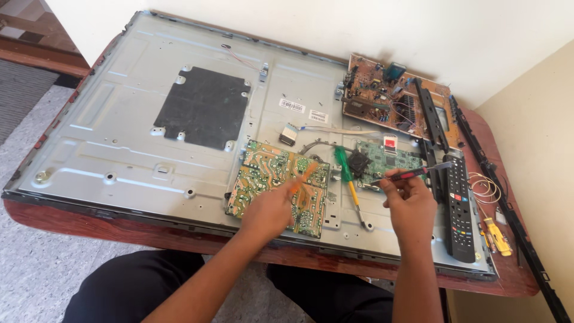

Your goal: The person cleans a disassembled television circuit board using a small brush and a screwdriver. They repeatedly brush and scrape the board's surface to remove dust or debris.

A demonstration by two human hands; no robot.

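- My left hand (272, 206) lay open on the green circuit board (278, 185), fingers spread.
- My right hand (409, 200) pinched a thin red tool (403, 175) over the small green board (382, 158).
- A green-handled screwdriver (347, 176) lay between the boards, on the grey metal TV back (119, 143).

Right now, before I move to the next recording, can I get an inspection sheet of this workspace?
Surface: reddish wooden table carrying a large grey metal TV back panel, face down.
Job's things: green circuit board lying loose on the panel; smaller green board beside it.
Clutter: green-handled screwdriver, black remote, brown board, yellow tool, black plastic strips.
Grips: left hand rests on the green circuit board, blurred; right hand holds a thin red-handled tool over the smaller board.
Cables: flat ribbon, coiled wire.
Surroundings: pale walls, grey floor, person's dark trousers.
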